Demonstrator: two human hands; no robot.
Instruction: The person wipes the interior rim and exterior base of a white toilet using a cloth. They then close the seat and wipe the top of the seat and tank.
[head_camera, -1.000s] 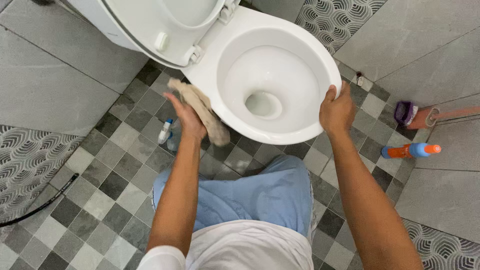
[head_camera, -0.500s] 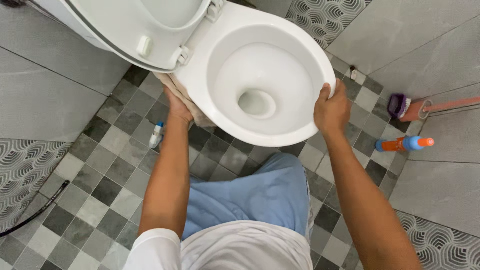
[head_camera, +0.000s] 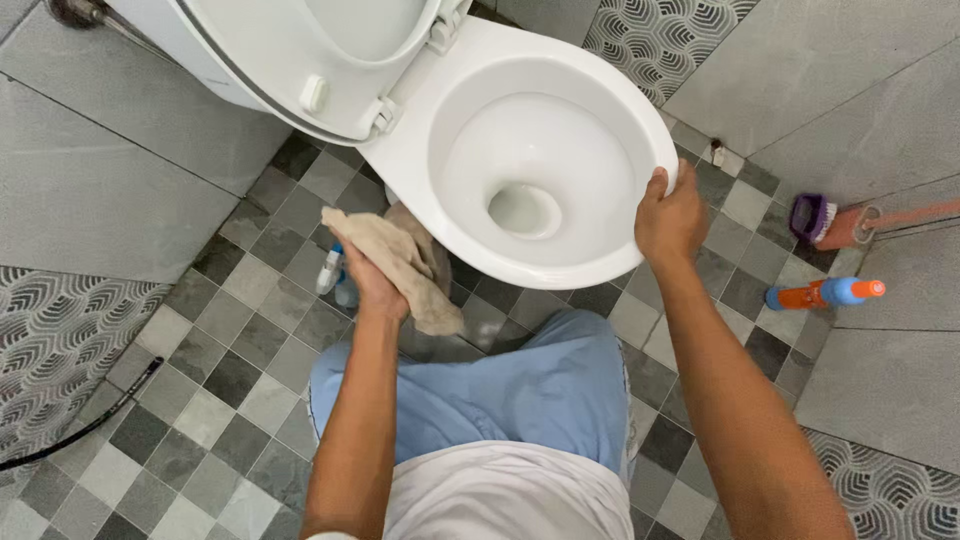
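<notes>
Bright, even light; sharp, soft shadows

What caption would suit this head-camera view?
Left hand holds a beige cloth beside the white toilet bowl; right hand grips its rim.

Bathroom, likely in a home. White ceramic toilet bowl (head_camera: 540, 170) with seat and lid (head_camera: 310, 60) raised. Floor (head_camera: 230, 360) of small grey checkered tiles; large grey wall tiles (head_camera: 90, 190) with patterned panels (head_camera: 50, 330). Cleaning gear on the floor: an orange bottle with a blue cap (head_camera: 825, 293), a purple-bristled scrub brush (head_camera: 815, 220), a small spray bottle (head_camera: 332, 268). Black hose (head_camera: 80, 430) along the wall.
</notes>
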